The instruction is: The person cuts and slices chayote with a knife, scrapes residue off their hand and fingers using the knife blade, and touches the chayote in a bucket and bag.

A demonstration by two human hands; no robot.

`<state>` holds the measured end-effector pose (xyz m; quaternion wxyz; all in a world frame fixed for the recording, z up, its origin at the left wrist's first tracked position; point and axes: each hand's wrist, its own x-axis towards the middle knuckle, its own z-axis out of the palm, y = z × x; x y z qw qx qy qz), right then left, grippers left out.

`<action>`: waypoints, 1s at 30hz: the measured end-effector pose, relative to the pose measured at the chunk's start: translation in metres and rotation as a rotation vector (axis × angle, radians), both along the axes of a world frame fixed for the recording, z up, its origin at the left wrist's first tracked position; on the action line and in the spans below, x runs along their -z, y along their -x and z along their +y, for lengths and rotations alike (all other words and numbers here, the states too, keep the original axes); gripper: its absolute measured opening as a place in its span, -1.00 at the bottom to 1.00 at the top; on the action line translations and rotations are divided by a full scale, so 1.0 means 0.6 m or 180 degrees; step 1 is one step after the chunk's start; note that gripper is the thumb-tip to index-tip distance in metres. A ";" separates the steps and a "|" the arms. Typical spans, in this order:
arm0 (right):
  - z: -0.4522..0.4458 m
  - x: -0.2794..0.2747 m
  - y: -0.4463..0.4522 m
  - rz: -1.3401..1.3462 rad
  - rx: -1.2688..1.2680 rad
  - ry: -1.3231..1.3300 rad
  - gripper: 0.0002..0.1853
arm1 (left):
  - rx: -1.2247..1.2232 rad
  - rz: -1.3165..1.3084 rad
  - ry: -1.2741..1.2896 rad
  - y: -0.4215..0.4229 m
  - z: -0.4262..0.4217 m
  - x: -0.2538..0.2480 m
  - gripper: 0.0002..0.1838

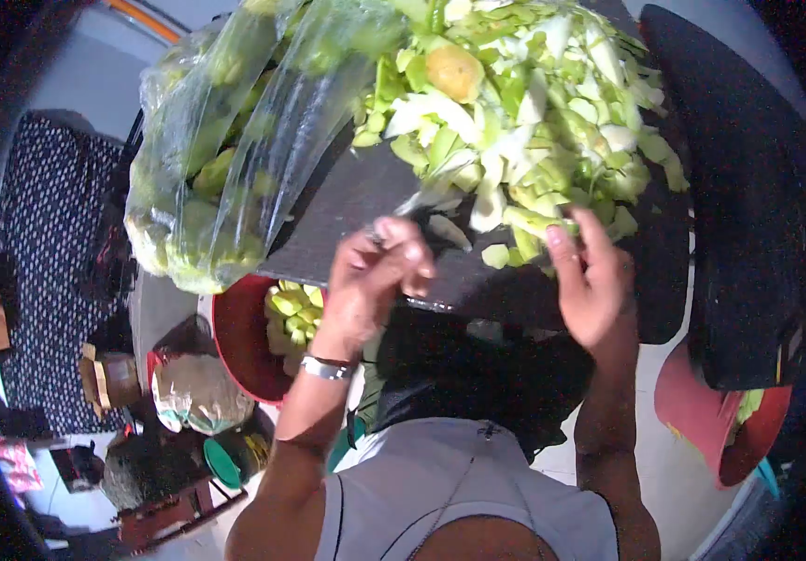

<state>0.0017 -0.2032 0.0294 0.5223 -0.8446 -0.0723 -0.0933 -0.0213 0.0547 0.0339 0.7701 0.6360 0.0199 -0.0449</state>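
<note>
My left hand (379,260) is curled closed over the near side of the dark table (347,210), a ring on one finger. A blurred, pale, shiny shape (426,199) sticks out past its fingers; I cannot make out what it is. My right hand (594,280) has thumb and forefinger closed at the end of a green peel strip (529,222), beside the heap. The large heap of green and whitish peelings (534,112) covers the far part of the table. A rounded yellow-brown piece (454,73) rests on it.
A clear plastic bag (263,159) full of green produce stands at the table's left. Below it, a red tub (239,341) holds peeled pale-green pieces. Another red tub (683,402) stands at lower right. A stuffed sack (202,393) and a green container (223,460) are at lower left.
</note>
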 end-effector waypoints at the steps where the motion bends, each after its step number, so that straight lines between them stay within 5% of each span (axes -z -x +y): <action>1: -0.011 0.007 -0.001 -0.0049 0.0137 0.0243 -0.67 | -0.0257 -0.0028 -0.0098 0.014 0.019 -0.008 -0.80; 9: -0.060 0.030 -0.024 0.0439 0.0405 0.0614 -0.56 | -0.1812 0.0420 -0.1840 0.192 0.234 -0.012 -0.54; 16: -0.031 0.023 -0.017 0.0736 0.0907 0.0877 -0.47 | -0.2252 0.0711 -0.1859 0.283 0.387 0.150 -0.70; 20: -0.029 0.033 -0.007 0.0742 0.1165 0.1533 -0.40 | -0.2609 0.0890 -0.2623 0.293 0.453 0.212 -0.45; 24: -0.030 0.018 0.015 0.1022 0.1226 0.1654 -0.38 | -0.2349 0.1579 -0.4569 0.279 0.457 0.214 -0.43; 25: -0.032 0.013 0.018 0.1131 0.1191 0.1658 -0.39 | -0.2222 0.0558 -0.4997 0.300 0.477 0.244 -0.50; 28: -0.041 0.025 0.022 0.0821 0.1096 0.1242 -0.41 | -0.1842 -0.0003 -0.4313 0.295 0.534 0.327 -0.55; 30: -0.048 0.026 0.016 0.0871 0.1005 0.1168 -0.43 | -0.1680 0.0389 -0.4050 0.295 0.528 0.329 -0.50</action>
